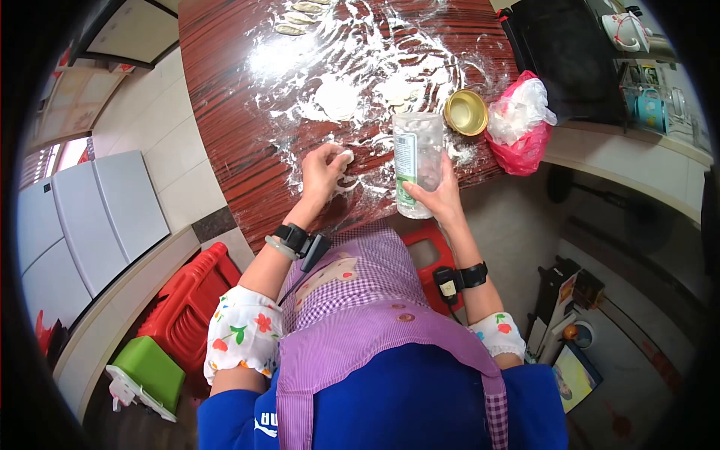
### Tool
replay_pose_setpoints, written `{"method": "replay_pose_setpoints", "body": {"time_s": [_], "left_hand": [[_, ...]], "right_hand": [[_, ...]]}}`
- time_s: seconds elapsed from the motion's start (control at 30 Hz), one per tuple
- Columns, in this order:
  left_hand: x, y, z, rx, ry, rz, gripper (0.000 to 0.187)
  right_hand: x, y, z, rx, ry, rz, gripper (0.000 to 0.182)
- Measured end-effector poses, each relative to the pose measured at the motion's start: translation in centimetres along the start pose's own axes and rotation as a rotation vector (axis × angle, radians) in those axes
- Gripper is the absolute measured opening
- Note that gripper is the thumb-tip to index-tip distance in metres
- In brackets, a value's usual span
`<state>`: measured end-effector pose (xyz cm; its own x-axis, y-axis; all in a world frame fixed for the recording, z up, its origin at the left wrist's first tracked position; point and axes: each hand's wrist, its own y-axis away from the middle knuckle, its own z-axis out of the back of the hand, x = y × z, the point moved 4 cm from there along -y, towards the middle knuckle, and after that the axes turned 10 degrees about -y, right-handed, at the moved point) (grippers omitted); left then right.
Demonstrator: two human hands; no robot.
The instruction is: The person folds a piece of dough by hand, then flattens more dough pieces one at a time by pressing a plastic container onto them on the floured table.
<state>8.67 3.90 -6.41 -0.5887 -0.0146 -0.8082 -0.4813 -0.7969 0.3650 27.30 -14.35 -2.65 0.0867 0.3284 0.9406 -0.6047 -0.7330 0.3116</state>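
My left hand (322, 174) is just above the near part of the floured table, thumb and fingers pinched together on a small white lump (347, 154) that looks like dough. In my right hand (441, 196) is a clear plastic bottle (421, 150) with a printed label, dusted with flour. My fingers wrap around its lower right side, and it is held over the table's front edge. Beyond the bottle's top, a pale flat round of dough (399, 91) lies in the flour. A mound of flour (337, 97) spreads past my left hand.
The dark red wood-grain table (217, 112) holds several shaped dough pieces (295, 24) at its far side. To the right are a gold-coloured bowl (466, 112) and a red plastic bag (525, 135) near the edge. Red plastic stools (187, 292) are at the lower left.
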Motion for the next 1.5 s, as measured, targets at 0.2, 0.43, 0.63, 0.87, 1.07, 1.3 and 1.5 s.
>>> {"method": "replay_pose_setpoints", "body": {"time_s": [0.2, 0.43, 0.63, 0.87, 1.07, 1.3, 1.5], "left_hand": [[0.6, 1.1, 0.2, -0.011, -0.157, 0.016, 0.012], [-0.9, 4.7, 1.6, -0.177, -0.875, -0.658, 0.051], [0.9, 5.9, -0.4, 0.009, -1.041, -0.688, 0.061], [-1.2, 5.9, 2.9, -0.186, -0.576, -0.625, 0.034], [-1.2, 4.0, 9.3, -0.630, -0.238, -0.337, 0.026], [-2.9, 0.5, 4.7, -0.363, -0.792, -0.567, 0.044], [-5.4, -4.7, 4.3, -0.417, -0.897, -0.430, 0.051]], "right_hand": [[3.0, -1.3, -3.0, 0.070, 0.239, 0.071, 0.110], [4.0, -2.0, -3.4, 0.134, 0.212, 0.131, 0.106], [3.7, -2.1, -4.2, 0.135, 0.312, 0.136, 0.109], [8.0, -3.0, -8.9, 0.271, 0.764, 0.608, 0.104], [7.5, -1.3, -12.2, 0.349, 0.918, 0.719, 0.107], [5.7, -0.1, -13.5, 0.246, 1.029, 0.846, 0.066], [6.4, -7.2, -12.7, 0.209, 1.023, 0.546, 0.045]]}}
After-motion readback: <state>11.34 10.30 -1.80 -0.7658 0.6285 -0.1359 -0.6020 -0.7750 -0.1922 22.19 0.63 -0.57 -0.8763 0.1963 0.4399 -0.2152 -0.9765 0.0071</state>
